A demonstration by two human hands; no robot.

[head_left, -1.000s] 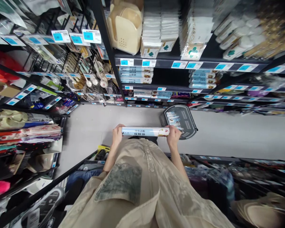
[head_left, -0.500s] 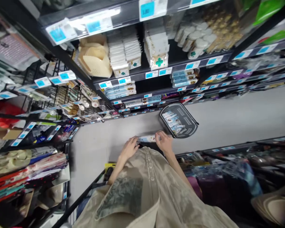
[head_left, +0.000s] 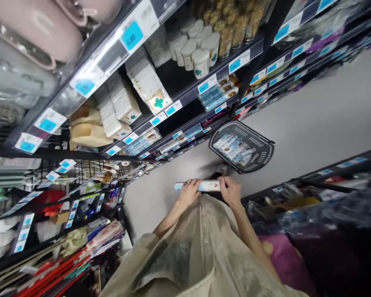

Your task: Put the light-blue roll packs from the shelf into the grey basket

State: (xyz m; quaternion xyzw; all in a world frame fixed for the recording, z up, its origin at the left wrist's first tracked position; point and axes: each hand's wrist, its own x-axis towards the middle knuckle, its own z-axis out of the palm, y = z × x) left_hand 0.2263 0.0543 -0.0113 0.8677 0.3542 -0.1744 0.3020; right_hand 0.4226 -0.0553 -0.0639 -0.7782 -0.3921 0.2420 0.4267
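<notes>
Level in front of my body is a long, slim white and light-blue package (head_left: 209, 186) with a small printed picture; its exact contents I cannot make out. My left hand (head_left: 190, 190) wraps over it left of the middle, and the package's end sticks out past the fingers. At its other end, my right hand (head_left: 230, 191) grips with curled fingers. Just beyond my right hand, a dark grey shopping basket (head_left: 259, 161) stands on the floor, with several similar white and blue packages (head_left: 235, 148) lying in it.
Shelves ahead carry white lidded tubs (head_left: 200, 62), stacked white boxes (head_left: 151, 86), beige plastic holders (head_left: 89, 130) and blue packs (head_left: 219, 97). Racks of utensils and goods line the left. Bagged goods (head_left: 321, 210) sit on a low shelf at right. Grey floor (head_left: 321, 111) runs between.
My view has turned and tilted, so the shelves slant more. Both hands still hold the package; my left hand has shifted along it, leaving its left end showing.
</notes>
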